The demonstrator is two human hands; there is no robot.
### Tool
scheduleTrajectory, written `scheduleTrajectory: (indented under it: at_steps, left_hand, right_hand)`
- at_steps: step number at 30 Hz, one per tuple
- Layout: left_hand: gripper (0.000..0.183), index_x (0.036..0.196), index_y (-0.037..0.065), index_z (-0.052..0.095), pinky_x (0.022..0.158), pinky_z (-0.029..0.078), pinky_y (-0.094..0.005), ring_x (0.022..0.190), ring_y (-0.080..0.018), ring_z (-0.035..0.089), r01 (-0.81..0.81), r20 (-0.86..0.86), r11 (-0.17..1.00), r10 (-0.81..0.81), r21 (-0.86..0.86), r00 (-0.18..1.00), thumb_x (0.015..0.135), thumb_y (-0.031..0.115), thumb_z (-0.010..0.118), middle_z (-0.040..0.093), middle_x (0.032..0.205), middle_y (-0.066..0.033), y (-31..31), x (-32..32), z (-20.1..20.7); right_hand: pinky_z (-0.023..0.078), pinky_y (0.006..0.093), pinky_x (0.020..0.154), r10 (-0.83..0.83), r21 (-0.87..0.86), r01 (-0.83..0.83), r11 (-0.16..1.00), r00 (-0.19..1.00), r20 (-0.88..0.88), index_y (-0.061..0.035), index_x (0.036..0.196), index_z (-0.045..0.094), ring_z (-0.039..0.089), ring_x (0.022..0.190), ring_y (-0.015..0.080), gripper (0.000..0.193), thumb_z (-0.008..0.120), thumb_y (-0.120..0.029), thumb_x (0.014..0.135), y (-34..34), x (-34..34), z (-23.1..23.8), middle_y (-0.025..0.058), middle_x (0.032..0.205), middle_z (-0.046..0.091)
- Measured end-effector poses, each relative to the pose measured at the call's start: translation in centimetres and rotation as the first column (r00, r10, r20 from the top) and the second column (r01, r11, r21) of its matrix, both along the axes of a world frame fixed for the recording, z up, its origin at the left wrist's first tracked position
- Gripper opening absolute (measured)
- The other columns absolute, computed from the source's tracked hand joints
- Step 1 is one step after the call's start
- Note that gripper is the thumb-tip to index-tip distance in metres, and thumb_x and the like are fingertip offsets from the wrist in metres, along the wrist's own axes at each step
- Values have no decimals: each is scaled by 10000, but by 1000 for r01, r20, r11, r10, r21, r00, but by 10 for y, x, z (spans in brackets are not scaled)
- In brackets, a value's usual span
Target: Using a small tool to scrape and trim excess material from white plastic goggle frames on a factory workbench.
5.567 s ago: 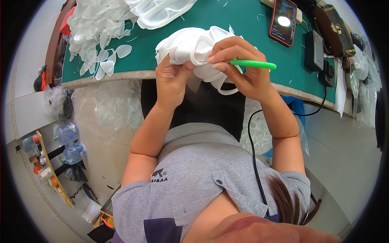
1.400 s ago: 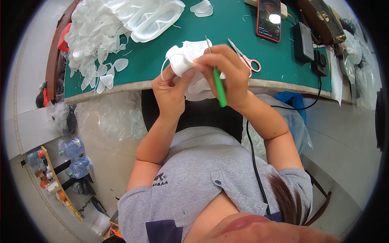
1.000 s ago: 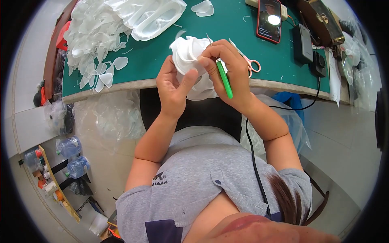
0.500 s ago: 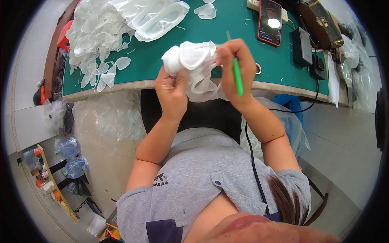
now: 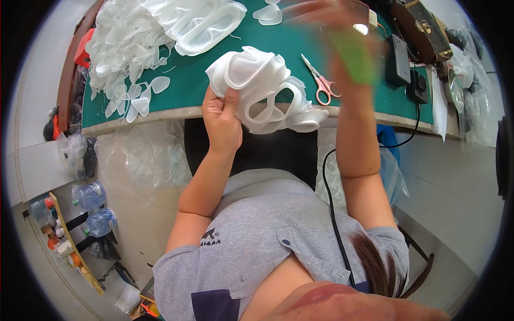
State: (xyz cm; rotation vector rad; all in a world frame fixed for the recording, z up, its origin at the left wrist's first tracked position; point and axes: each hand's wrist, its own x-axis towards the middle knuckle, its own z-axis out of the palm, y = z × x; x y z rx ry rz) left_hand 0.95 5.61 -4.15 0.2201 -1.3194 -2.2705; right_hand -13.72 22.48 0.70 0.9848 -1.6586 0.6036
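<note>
My left hand (image 5: 222,120) is closed around one end of a bunch of white, thin moulded pieces (image 5: 243,69) with looped rims and oval openings. The bunch hangs over the front edge of the green-topped table, its other end sagging to the right. My right hand (image 5: 326,21), smeared by motion, is away from the bunch over the table's far right part. A green-handled tool (image 5: 353,61) is a blur against that hand and wrist; its tip cannot be made out. Pink-handled scissors (image 5: 324,88) lie on the table between the bunch and my right forearm.
A heap of loose white cut pieces (image 5: 120,48) covers the table's left, beside stacked moulded white sheets (image 5: 211,29). A phone (image 5: 363,24) lies partly behind my right hand. Dark boxes (image 5: 398,61) and a black cable (image 5: 409,142) are at the right.
My right hand has left the white bunch and swung up and away to the right with the green-handled tool, uncovering the scissors. My left hand keeps hold; the bunch has spread rightward.
</note>
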Motion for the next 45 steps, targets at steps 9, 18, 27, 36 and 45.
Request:
scheduleTrajectory:
  at_steps: [9, 18, 27, 36, 45]
  left_hand:
    - [374, 1300, 24, 476, 973, 419, -334, 1110, -171, 551, 73, 21, 991, -75, 114, 997, 942, 101, 557, 575, 1236, -79, -7, 6, 3]
    - [370, 1297, 34, 474, 983, 433, -355, 1146, -194, 544, 104, 41, 977, -114, 186, 993, 943, 109, 549, 568, 1250, -81, -6, 8, 9]
    - [365, 1295, 40, 477, 980, 443, -358, 1142, -196, 554, 122, 24, 973, -129, 198, 991, 943, 107, 547, 578, 1241, -80, -13, 12, 6]
    - [376, 1309, 30, 456, 991, 435, -390, 1168, -226, 544, 149, 12, 950, -158, 275, 987, 960, 153, 516, 558, 1271, -105, -31, 28, -7]
    - [536, 1347, -16, 393, 1024, 406, -423, 1209, -248, 511, 316, -35, 841, -336, 440, 941, 973, 360, 467, 516, 1315, -133, -37, 29, -4]
  right_hand:
    - [509, 299, 630, 337, -13, -414, 910, 721, 605, -42, 951, 667, 635, 735, 247, 151, 687, -19, 803, -21, 12, 18, 98, 858, 655]
    - [508, 308, 614, 321, 187, -412, 892, 867, 383, -52, 944, 653, 608, 699, 211, 245, 738, -42, 714, -22, 21, -15, 61, 848, 624]
    - [521, 311, 626, 290, 69, -362, 930, 833, 471, -24, 921, 663, 632, 705, 234, 233, 717, 43, 704, -15, 17, -11, 86, 826, 639]
    - [494, 251, 614, 153, 6, -183, 983, 835, 529, -17, 927, 671, 630, 672, 172, 176, 686, 44, 763, 13, -7, 4, 82, 806, 654]
    - [517, 292, 670, 323, 110, -488, 866, 713, 622, -54, 939, 668, 639, 752, 206, 233, 700, 26, 723, -8, 18, 1, 84, 863, 649]
